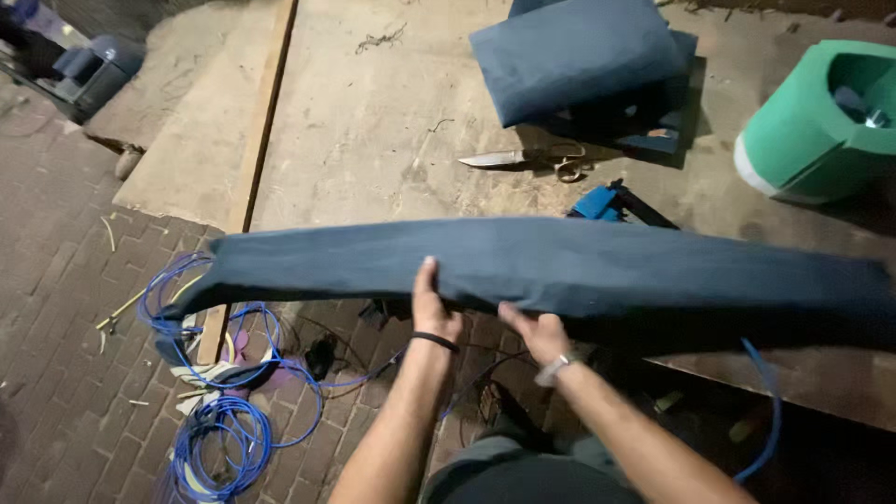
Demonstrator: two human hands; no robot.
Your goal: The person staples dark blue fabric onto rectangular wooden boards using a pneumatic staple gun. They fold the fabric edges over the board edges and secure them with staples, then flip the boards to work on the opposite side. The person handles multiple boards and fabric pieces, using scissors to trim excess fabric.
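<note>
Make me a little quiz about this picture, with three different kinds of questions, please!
1. True or false: both hands grip the long dark blue panel.
2. What lies beside the knife on the board? A) scissors B) a hammer C) a cup
3. What colour is the coiled hose on the brick floor?

Key: 1 true: left hand, right hand. 2 A, the scissors. 3 blue.

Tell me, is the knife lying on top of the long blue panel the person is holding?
No, the knife lies on the wooden board, apart from the long blue panel held by both hands.
</note>
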